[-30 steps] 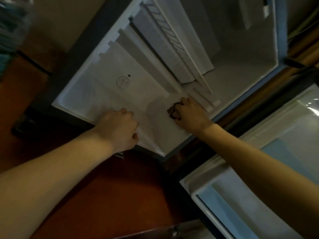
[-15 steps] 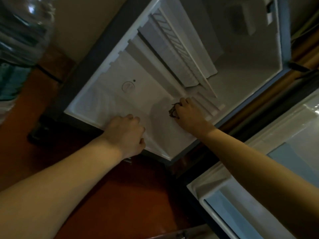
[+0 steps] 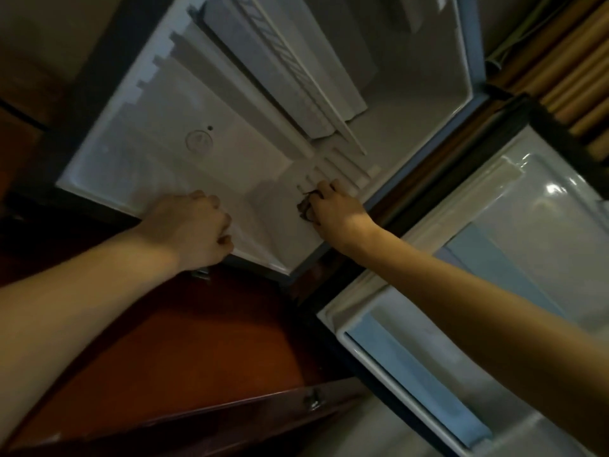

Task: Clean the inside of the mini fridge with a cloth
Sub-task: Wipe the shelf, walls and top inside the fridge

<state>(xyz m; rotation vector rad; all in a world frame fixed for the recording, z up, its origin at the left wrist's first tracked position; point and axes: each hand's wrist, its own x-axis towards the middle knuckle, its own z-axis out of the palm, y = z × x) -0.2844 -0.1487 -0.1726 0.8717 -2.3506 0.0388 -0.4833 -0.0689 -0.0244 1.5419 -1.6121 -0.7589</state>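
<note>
Mini fridge (image 3: 250, 133) wide open ahead of you, white interior tilted in view, door (image 3: 494, 258) swung out at right. Wire shelf (image 3: 296, 61) up inside. Your left hand (image 3: 194, 225) fisted at front lip, grip unclear. Your right hand (image 3: 333, 209) clenched round dark cloth (image 3: 304, 207), pressed on interior wall by ribs.

Head view, seemingly tilted, close to fridge (image 3: 230, 133)
</note>
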